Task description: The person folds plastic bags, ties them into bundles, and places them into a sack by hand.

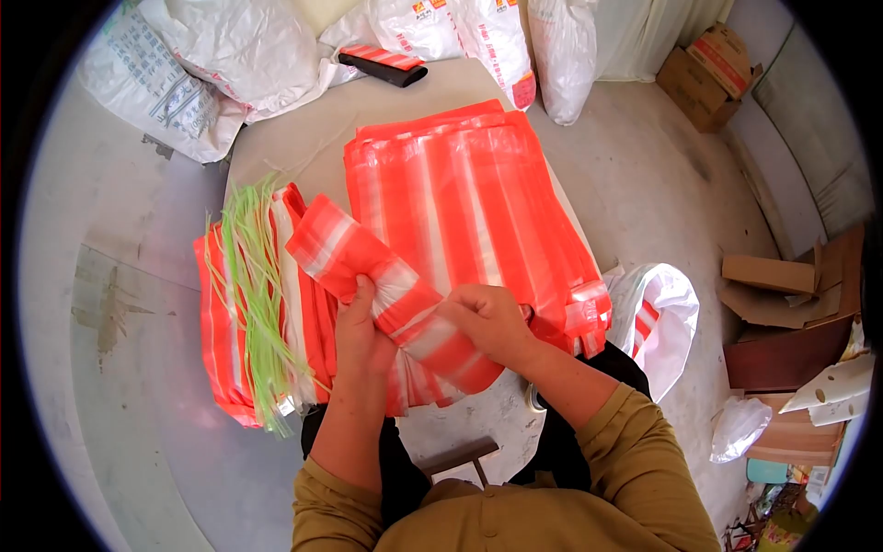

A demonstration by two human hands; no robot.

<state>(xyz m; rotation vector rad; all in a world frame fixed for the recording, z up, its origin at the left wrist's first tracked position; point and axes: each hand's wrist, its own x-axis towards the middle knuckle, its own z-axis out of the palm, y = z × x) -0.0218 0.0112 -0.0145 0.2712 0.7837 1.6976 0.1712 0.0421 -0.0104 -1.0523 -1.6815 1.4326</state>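
Observation:
A folded red-and-white striped plastic bag (400, 294) is held above my lap, slanting from upper left to lower right. My left hand (361, 322) grips its near side with the thumb on top. My right hand (487, 322) pinches its other side, fingers curled; their tips are partly hidden. Beyond them, a thick stack of similar striped bags (441, 198) lies on the table. Left of my left hand is another striped pile (223, 340), with a bundle of thin light-green strips (253, 276) lying across it.
The beige table (294, 143) also bears a dark roll with red stripes (382, 64). White sacks (248, 55) line its far edge. To the right, an open white sack (676, 313) contains striped material. Cardboard boxes (704, 78) and an opened carton (791, 285) stand farther right.

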